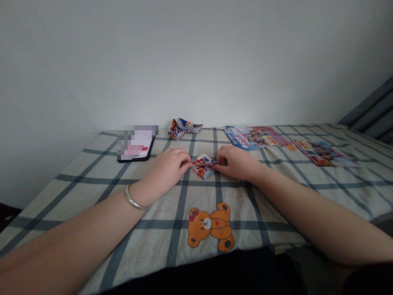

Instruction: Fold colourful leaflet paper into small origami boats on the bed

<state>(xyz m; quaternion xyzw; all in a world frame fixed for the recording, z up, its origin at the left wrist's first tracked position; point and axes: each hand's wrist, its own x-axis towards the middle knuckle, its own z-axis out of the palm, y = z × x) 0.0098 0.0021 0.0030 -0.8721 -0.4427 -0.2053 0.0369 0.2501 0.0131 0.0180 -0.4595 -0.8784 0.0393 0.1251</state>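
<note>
A small folded piece of printed paper point(203, 169), white, red and blue, lies on the checked cloth in front of me. My left hand point(173, 164) pinches its left corner between thumb and fingers. On the opposite side, my right hand point(235, 162) is closed on the right corner, fingers curled in. The paper has a pointed lower tip and a pale flap standing at the back. Behind it, near the wall, sits a folded paper shape point(184, 127) with upturned points. A silver bangle point(133, 198) circles my left wrist.
A phone point(138, 145) with a lit, partly blurred screen lies at the left. Colourful printed flyers point(256, 137) rest at the back right, with another sheet point(322, 153) farther right. The checked tablecloth point(147, 241) bears a bear print. A white wall point(196, 61) rises behind.
</note>
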